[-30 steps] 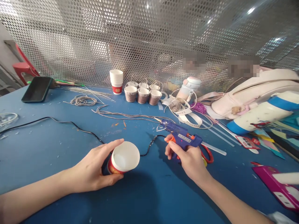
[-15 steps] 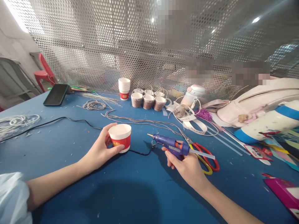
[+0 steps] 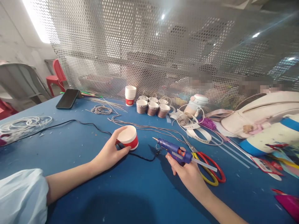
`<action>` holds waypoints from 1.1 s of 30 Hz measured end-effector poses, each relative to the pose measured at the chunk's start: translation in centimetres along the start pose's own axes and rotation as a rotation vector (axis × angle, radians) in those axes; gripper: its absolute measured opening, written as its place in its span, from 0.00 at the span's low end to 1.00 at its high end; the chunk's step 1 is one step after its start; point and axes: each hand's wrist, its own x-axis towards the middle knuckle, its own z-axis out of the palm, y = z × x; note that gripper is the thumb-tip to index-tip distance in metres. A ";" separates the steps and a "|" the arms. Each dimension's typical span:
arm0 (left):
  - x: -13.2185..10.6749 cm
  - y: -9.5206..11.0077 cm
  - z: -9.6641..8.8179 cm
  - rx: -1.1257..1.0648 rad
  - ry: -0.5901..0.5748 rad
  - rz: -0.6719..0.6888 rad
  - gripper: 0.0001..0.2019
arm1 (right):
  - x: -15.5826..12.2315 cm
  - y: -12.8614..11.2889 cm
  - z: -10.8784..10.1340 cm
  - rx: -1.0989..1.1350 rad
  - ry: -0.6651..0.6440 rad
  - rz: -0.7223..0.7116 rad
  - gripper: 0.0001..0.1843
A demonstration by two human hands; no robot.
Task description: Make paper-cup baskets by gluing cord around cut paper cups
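My left hand is closed around a red and white paper cup, thumb in front and fingers behind; the cup tilts a little, its mouth towards me. In my right hand is a blue hot glue gun, gripped by its handle. Its metal nozzle points left at the cup, with a gap between them. A white glue stick pokes out of the gun's back end. Beside my right hand lie scissors with one red and one yellow handle. A black cord runs past the cup.
Behind stand a stack of paper cups and several twine-wrapped cups. Grey cord stretches across the blue table. A phone lies at far left; a pale bag and a cream-and-blue cylinder sit at right.
The view has shifted, so most things appear slightly lower and further right. The cup in my left hand has tipped. My right hand still holds the glue gun in much the same pose.
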 end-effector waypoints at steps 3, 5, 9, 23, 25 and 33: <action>0.1 0.4 0.2 0.140 -0.047 -0.022 0.30 | 0.3 0.2 0.2 -0.051 -0.015 0.013 0.20; 0.2 0.7 0.3 0.200 -0.048 -0.013 0.31 | 0.5 0.3 0.3 -0.085 0.001 -0.004 0.20; 0.8 0.4 0.7 0.237 -0.021 0.047 0.34 | 1.0 0.9 0.2 -0.134 -0.008 -0.033 0.20; 4.1 -0.9 -4.9 0.685 0.085 0.076 0.16 | 1.3 2.0 -0.9 -0.241 0.053 -0.100 0.22; 6.3 -2.1 -7.3 0.776 0.090 0.002 0.14 | 1.3 2.1 -0.7 -0.247 0.028 -0.104 0.23; 11.5 -6.6 -11.1 0.974 0.030 -0.113 0.15 | 1.0 2.1 -0.2 -0.207 0.100 -0.105 0.21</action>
